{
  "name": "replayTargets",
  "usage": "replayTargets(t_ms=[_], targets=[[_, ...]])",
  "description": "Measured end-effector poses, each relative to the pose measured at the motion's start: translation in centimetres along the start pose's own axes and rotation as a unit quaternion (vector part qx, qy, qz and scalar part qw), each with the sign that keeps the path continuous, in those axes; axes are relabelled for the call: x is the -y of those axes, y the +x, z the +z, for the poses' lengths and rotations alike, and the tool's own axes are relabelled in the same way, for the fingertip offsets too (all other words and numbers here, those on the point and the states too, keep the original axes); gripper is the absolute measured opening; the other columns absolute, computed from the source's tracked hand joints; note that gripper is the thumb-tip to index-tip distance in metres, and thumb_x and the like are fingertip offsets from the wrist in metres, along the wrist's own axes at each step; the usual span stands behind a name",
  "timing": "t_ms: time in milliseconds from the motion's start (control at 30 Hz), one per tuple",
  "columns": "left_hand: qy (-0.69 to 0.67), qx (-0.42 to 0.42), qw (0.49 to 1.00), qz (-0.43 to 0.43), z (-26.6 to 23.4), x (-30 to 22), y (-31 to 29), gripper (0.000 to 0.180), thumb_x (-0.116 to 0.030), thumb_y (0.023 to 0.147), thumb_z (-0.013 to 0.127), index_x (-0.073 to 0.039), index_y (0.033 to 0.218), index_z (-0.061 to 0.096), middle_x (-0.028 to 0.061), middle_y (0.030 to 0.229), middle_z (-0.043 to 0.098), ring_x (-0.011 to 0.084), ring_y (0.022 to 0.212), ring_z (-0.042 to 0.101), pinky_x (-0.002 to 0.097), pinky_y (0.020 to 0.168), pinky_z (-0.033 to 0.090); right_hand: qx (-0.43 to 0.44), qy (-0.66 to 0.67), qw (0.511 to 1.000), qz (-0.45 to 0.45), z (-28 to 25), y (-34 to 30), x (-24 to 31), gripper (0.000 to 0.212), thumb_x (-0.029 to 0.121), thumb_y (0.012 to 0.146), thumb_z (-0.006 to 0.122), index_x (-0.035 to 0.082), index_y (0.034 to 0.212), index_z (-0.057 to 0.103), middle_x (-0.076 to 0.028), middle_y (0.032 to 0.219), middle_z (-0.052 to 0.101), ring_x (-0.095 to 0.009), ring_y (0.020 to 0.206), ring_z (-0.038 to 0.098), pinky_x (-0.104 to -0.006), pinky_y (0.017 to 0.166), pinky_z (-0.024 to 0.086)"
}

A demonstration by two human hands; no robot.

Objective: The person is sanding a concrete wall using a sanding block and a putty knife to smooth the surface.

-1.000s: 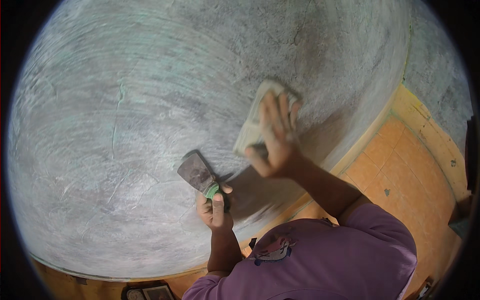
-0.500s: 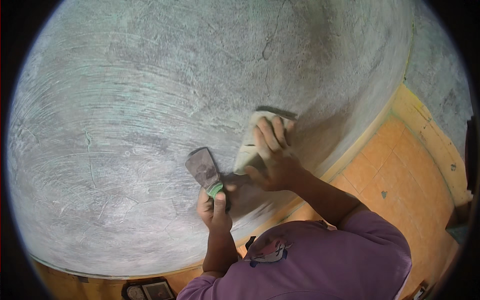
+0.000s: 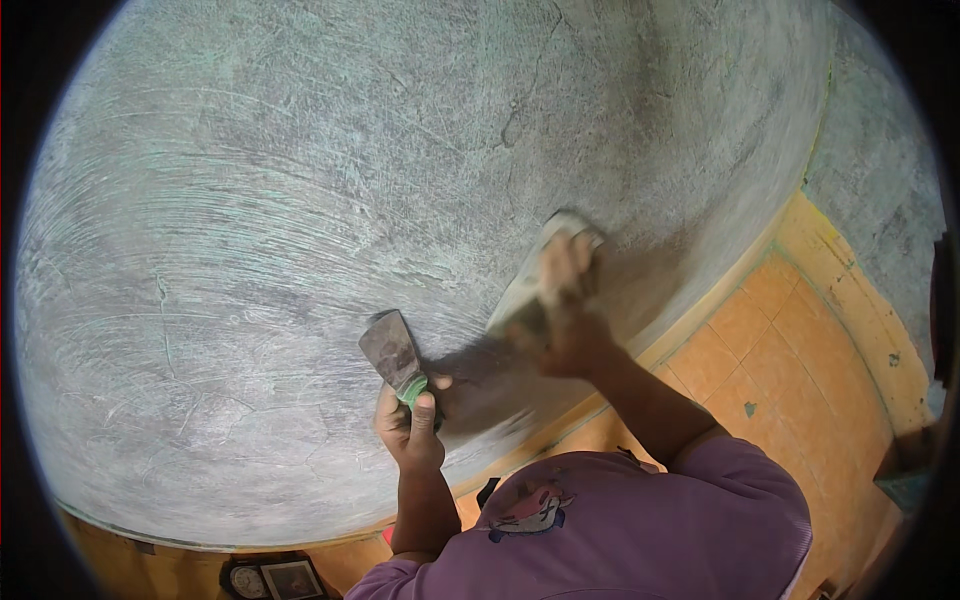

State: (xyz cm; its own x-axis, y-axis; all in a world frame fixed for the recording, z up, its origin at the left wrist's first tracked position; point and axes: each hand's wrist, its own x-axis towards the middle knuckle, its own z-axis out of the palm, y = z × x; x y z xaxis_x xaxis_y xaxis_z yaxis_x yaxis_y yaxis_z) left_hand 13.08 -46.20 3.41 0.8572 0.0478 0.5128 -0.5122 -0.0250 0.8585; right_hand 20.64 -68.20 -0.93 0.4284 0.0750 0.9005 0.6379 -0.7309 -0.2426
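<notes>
My left hand (image 3: 412, 425) is closed round the green handle of a putty knife (image 3: 390, 345). Its broad, stained metal blade points up and away, near the grey wall surface (image 3: 250, 350). To the right, my right hand (image 3: 570, 300) presses a pale, bent sheet of sandpaper (image 3: 525, 285) against the same surface. Motion smears the fingers of this hand, but they bend over the sheet. The sheet's underside is hidden. Curved scratch marks with greenish paint traces cover the wall on the left.
A yellow-orange border (image 3: 700, 310) runs along the wall's right edge, beside an orange tiled floor (image 3: 800, 360). A dark framed object with a round dial (image 3: 248, 580) stands at the lower left. Thin cracks mark the wall.
My right hand and the sandpaper have shifted a little to the right, and the sheet has tilted. My left hand with the putty knife has moved slightly left and down.
</notes>
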Motion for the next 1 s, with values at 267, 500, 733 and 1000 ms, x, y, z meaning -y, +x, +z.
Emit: replayTargets(t_ms=[267,500,733,1000], targets=[[-0.007,-0.013,1.000,0.000,-0.6,0.7,-0.3,0.031,-0.026,0.090,0.065,0.002,0.103,0.059,0.0126,0.090,0.068,0.0095,0.057,0.056,0.0215,0.052,0.043,0.049,0.024,0.998,0.022,0.1,2.1,4.0,0.080,0.039,0.086,0.053,-0.011,0.141,0.023,-0.033,0.148,0.020,-0.055,0.138,0.011,-0.0690,0.106,0.004],[-0.015,0.007,1.000,0.004,-0.4,0.4,-0.3,0.036,-0.029,0.089,0.067,0.003,0.105,0.064,0.0104,0.091,0.069,0.0079,0.058,0.055,0.0203,0.053,0.039,-0.056,0.021,0.997,0.058,-1.1,2.0,0.1,0.079,0.040,0.086,0.054,-0.011,0.140,0.026,-0.033,0.148,0.020,-0.057,0.137,0.010,-0.0694,0.106,0.004],[-0.050,0.028,0.998,-0.006,-0.6,0.3,-0.4,0.036,-0.029,0.091,0.064,0.003,0.107,0.061,0.0122,0.098,0.069,0.0094,0.060,0.057,0.0208,0.053,0.040,-0.019,-0.012,1.000,-0.007,0.9,0.0,3.5,0.079,0.045,0.089,0.051,-0.013,0.138,0.028,-0.035,0.148,0.019,-0.054,0.138,0.011,-0.0666,0.107,0.000],[-0.084,0.113,0.990,-0.028,-1.1,-0.4,-0.1,0.027,-0.012,0.097,0.052,0.007,0.116,0.056,0.0081,0.084,0.065,0.0088,0.069,0.053,0.0240,0.065,0.043,-0.110,0.035,0.989,0.096,-0.9,6.5,3.4,0.082,0.040,0.090,0.049,-0.015,0.143,0.018,-0.034,0.151,0.011,-0.053,0.140,0.007,-0.0656,0.108,0.000]])
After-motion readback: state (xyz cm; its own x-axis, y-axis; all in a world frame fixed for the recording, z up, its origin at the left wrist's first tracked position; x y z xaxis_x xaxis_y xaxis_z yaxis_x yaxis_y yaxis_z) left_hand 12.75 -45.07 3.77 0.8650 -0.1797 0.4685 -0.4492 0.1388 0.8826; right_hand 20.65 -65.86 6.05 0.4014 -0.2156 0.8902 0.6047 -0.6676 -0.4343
